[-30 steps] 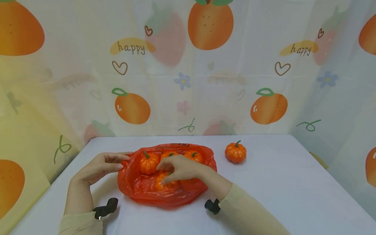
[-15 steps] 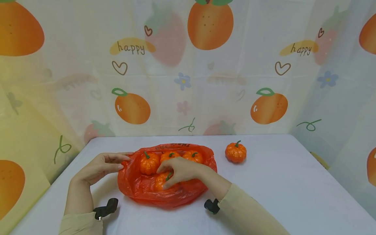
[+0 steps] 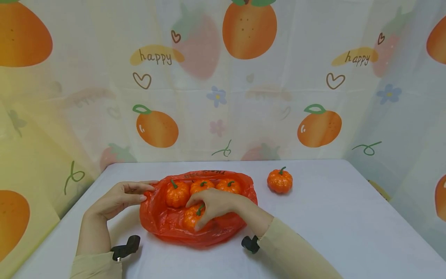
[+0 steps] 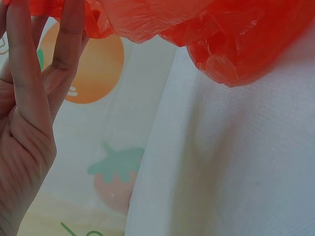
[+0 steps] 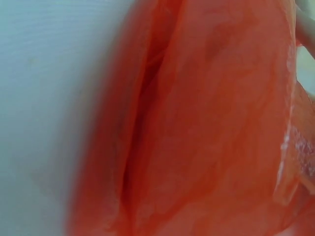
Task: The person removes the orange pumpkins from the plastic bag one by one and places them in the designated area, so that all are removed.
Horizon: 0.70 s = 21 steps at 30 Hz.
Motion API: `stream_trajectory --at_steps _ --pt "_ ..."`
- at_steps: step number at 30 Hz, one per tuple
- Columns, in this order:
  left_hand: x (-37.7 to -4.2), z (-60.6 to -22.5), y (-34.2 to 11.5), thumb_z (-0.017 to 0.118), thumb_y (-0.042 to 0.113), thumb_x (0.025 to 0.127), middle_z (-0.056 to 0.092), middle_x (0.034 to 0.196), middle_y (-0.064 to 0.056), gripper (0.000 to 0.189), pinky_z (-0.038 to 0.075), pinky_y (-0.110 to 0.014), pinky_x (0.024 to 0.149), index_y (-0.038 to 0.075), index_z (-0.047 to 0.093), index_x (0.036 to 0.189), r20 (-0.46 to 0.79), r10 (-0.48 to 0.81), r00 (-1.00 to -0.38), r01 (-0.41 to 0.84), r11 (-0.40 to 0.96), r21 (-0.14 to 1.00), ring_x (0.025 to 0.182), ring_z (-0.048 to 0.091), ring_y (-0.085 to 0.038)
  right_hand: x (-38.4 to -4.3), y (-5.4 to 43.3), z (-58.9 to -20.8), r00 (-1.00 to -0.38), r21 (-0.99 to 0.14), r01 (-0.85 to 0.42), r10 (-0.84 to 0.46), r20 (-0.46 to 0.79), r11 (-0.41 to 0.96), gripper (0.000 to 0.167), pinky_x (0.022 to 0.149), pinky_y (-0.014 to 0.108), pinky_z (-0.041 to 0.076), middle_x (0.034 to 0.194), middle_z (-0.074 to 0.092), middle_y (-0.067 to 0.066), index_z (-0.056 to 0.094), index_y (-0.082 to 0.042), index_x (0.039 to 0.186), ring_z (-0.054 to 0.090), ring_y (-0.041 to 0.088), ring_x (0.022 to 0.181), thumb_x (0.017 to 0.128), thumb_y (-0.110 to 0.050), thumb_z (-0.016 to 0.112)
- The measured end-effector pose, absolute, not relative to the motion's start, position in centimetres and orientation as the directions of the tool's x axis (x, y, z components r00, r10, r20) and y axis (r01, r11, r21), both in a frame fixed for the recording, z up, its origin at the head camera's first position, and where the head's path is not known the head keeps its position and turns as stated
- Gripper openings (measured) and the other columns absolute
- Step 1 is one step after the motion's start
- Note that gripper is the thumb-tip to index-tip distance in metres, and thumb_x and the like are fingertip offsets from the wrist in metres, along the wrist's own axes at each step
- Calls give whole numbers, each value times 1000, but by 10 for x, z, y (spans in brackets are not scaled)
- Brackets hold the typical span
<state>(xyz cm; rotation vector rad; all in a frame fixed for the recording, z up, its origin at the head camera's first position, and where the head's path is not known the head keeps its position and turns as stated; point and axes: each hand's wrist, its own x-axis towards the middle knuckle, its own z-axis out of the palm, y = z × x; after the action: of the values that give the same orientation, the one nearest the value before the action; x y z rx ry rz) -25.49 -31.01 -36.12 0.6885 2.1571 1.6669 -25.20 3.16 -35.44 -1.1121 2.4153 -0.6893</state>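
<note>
At lower centre, right hand curled round a pumpkin in a red bag, left hand pinching its left edge.

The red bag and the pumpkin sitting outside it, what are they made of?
The red bag looks like thin, slightly shiny plastic, because it's wrinkly and partly see-through. The pumpkin has glossy orange skin with bright glints, so maybe it's plastic or painted foam; looks alone can't settle that.

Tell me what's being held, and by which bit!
The left hand holds the bag by its left edge. The right hand is over the front pumpkin; can't tell if gripped.
</note>
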Motion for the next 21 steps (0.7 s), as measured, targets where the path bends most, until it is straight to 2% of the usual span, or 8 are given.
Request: stream_trajectory --at_steps 8,15,21 --pt "-253 -360 -309 54 0 96 62 135 17 31 55 -24 93 -2 63 126 33 551 -834 172 201 964 122 59 4 -252 31 -354 -607 -576 -594 -783 -138 562 63 109 30 43 129 62 -14 60 -26 130 52 4 122 74 -40 85" --pt "-253 -360 -309 54 0 95 62 135 17 31 55 -23 93 -2 63 125 38 551 -834 174 198 965 123 58 6 -252 31 -352 -608 -594 -597 -787 -102 538 64 107 27 45 132 63 -7 59 -20 132 54 5 122 76 -35 85" --pt "-254 -361 -310 54 0 96 62 135 17 31 55 -24 93 -2 63 125 39 550 -834 176 198 964 122 58 6 -253 30 -352 -623 -608 -566 -772 -126 556 58 104 27 47 130 64 -10 61 -21 131 54 5 120 79 -35 82"
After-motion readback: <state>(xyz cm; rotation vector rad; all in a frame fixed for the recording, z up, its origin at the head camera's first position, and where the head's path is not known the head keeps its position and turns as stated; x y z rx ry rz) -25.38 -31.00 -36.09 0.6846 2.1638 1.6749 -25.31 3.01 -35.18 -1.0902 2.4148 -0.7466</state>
